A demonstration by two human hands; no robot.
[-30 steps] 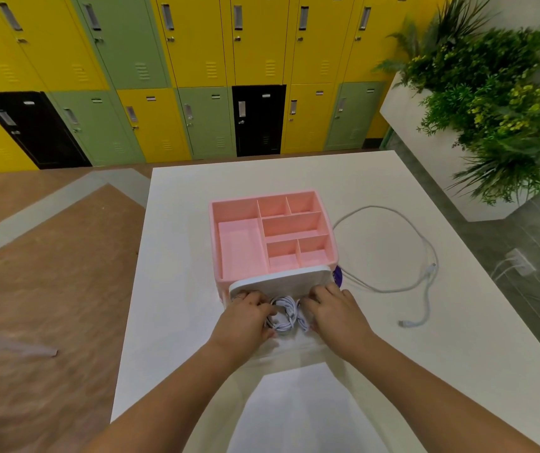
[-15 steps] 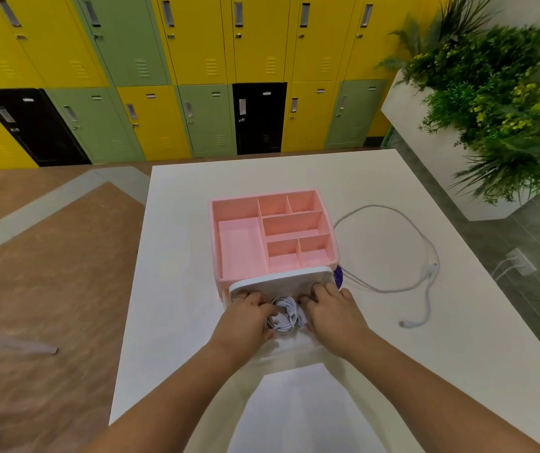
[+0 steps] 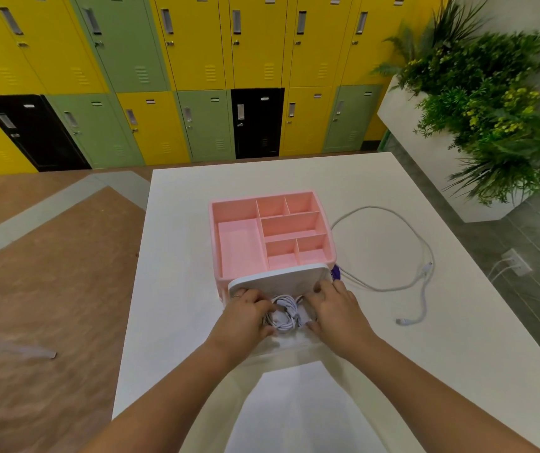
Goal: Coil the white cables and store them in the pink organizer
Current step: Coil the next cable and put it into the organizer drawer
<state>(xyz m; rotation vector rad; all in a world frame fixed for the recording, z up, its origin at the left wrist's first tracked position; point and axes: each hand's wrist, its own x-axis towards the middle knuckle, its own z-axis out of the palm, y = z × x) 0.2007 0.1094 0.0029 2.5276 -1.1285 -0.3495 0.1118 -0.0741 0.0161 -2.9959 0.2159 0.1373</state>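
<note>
The pink organizer stands mid-table with several open compartments on top and a white drawer front at its near side. A coiled white cable lies just in front of that, low in the pulled-out drawer. My left hand grips the coil's left side with its thumb over the loops. The fingers of my right hand are curled at the coil's right side, its fingertips by the white front. A second white cable lies loose and uncoiled on the table to the right of the organizer.
The white table ends at a left edge above brown floor. A purple object peeks out at the organizer's right front corner. A white planter with green plants stands to the right, and coloured lockers line the back wall.
Both hands stay on either side of the coil at the drawer. The loose cable has not moved.
</note>
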